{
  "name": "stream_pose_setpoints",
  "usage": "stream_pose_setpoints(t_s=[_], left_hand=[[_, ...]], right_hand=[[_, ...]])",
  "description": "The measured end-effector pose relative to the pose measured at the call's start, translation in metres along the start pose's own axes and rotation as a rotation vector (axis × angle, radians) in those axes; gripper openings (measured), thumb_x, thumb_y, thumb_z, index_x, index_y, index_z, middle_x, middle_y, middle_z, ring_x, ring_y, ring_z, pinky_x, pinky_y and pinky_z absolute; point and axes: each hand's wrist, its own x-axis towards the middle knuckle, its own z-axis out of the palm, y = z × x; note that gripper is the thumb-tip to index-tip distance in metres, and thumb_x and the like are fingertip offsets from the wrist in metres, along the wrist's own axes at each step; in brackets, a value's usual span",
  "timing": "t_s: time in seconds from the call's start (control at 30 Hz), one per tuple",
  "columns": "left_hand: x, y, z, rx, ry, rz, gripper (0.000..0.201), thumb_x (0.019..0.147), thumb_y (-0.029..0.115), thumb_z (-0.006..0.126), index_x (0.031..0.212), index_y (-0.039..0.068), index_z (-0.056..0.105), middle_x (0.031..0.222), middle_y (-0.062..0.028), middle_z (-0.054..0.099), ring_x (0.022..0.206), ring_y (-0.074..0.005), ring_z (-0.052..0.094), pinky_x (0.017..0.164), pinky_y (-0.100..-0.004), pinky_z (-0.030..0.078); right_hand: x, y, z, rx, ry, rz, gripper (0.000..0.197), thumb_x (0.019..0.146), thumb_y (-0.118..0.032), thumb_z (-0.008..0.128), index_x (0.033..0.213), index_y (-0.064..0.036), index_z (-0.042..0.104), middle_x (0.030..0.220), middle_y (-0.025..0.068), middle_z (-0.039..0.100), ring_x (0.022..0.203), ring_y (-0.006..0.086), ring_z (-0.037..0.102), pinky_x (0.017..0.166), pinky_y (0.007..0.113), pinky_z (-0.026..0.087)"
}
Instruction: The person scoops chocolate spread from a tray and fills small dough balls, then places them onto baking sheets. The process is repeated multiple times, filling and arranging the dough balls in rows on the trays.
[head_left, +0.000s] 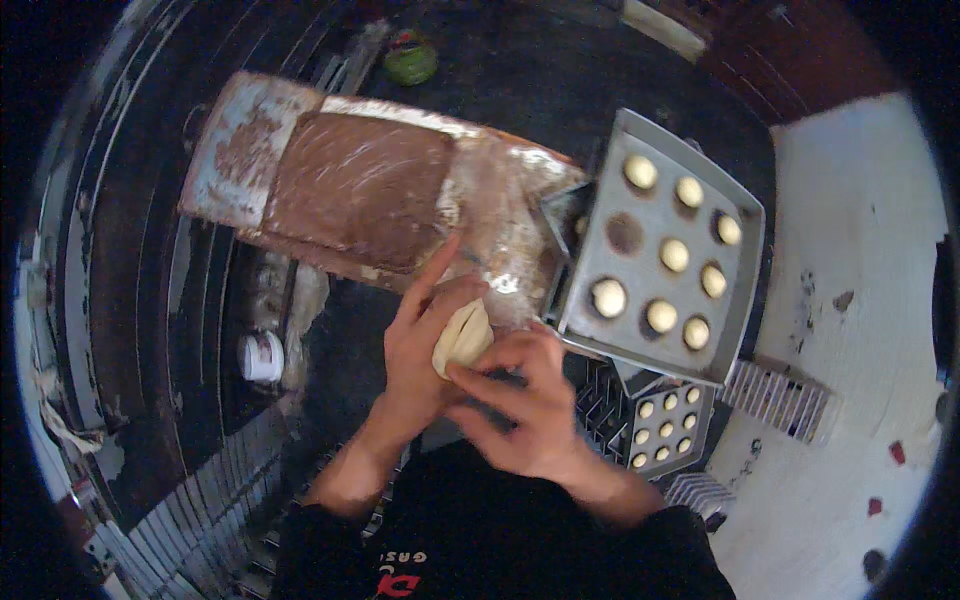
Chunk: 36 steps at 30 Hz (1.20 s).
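Observation:
A pale, folded piece of dough (pixel 463 335) rests in my left hand (pixel 415 345), whose palm and fingers cup it from the left. My right hand (pixel 525 400) comes in from the right with bent fingers, pinching the dough's lower edge; its fingers are slightly smeared by motion. Both hands are over the near edge of a worn board (pixel 520 220) with white, floury patches. On that board lies a flat brown slab (pixel 365 190) with a smeared surface. Beside my right hand, a grey metal tray (pixel 640 350) carries several round dough balls (pixel 673 255).
A second, lower tray (pixel 660 462) of dough balls sits to the right. Wire racks (pixel 780 400) lean by the pale wall (pixel 860 300). A white tub (pixel 262 357) stands at left, below the board. Something green and rounded (pixel 410 62) lies on the dark floor beyond.

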Motion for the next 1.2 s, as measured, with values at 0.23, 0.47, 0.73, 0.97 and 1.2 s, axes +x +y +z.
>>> stream_pose_setpoints(t_s=[0.23, 0.47, 0.73, 0.97, 1.2], left_hand=[[-0.008, 0.075, 0.057, -0.171, -0.169, 0.299, 0.057, 0.073, 0.007, 0.084, 0.128, 0.011, 0.070, 0.158, -0.0250, 0.036, 0.129, -0.0387, 0.058, 0.099, -0.0448, 0.054], [-0.017, 0.129, 0.042, -0.070, -0.273, 0.412, 0.058, 0.074, 0.010, 0.083, 0.130, 0.003, 0.067, 0.157, -0.0266, 0.038, 0.129, -0.0360, 0.060, 0.106, -0.0412, 0.048], [-0.050, 0.123, -0.009, -0.216, -0.271, 0.479, 0.055, 0.073, 0.011, 0.082, 0.125, 0.004, 0.068, 0.143, -0.0219, 0.057, 0.120, -0.0306, 0.066, 0.094, -0.0391, 0.053], [-0.082, 0.108, -0.064, 0.007, -0.235, 0.645, 0.038, 0.076, 0.013, 0.078, 0.113, 0.005, 0.070, 0.130, -0.0178, 0.065, 0.112, -0.0316, 0.067, 0.093, -0.0413, 0.050], [-0.093, 0.097, -0.075, -0.101, -0.599, 0.582, 0.013, 0.091, 0.012, 0.061, 0.097, 0.006, 0.071, 0.130, -0.0144, 0.065, 0.121, -0.0333, 0.060, 0.102, -0.0480, 0.040]], right_hand=[[-0.035, -0.008, -0.070, 0.982, 0.479, 0.445, 0.021, 0.069, -0.002, 0.088, 0.083, -0.0067, 0.073, 0.102, 0.0090, 0.059, 0.091, 0.0199, 0.061, 0.072, 0.030, 0.054], [-0.066, -0.038, -0.095, 0.139, 0.357, 0.004, 0.024, 0.069, 0.001, 0.088, 0.087, -0.0052, 0.074, 0.103, 0.0078, 0.056, 0.091, 0.0154, 0.058, 0.074, 0.026, 0.050], [-0.086, -0.106, -0.054, 0.044, 0.382, -0.035, 0.021, 0.074, -0.001, 0.085, 0.090, -0.0072, 0.073, 0.105, 0.0093, 0.057, 0.095, 0.0160, 0.062, 0.074, 0.029, 0.053], [-0.088, -0.148, -0.005, 0.098, 0.404, 0.012, 0.022, 0.072, -0.005, 0.085, 0.091, -0.0053, 0.075, 0.099, 0.0072, 0.057, 0.090, 0.0189, 0.055, 0.078, 0.033, 0.047], [-0.137, -0.110, 0.065, 1.038, 0.860, 0.257, 0.043, 0.095, -0.025, 0.068, 0.125, -0.0003, 0.050, 0.119, 0.0095, 0.054, 0.106, 0.0195, 0.055, 0.096, 0.036, 0.044]])
